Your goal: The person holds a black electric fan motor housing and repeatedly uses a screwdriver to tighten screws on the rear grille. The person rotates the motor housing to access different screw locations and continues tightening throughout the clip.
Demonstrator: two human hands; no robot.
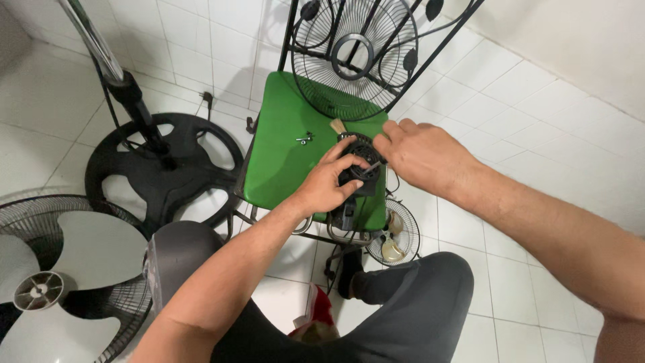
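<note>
Black fan motor housing sat on the near right part of the green chair seat, probably because the seat gave a raised flat work surface. Left hand gripped the housing from the left, fingers curled over its top and clamped on it, likely to stop it turning. Right hand came in from the right, fingers bunched together around a thin tool, tip at the housing; tool type too small to tell. Two loose screws lay on the seat to the left of the housing, near but apart, parked where they wouldn't roll off. Brush just beyond the housing. Fan grille leaned upright against the chair back, out of the way. Stand base on the floor to the left; bladed fan head near left; small fan under the seat edge.
</note>
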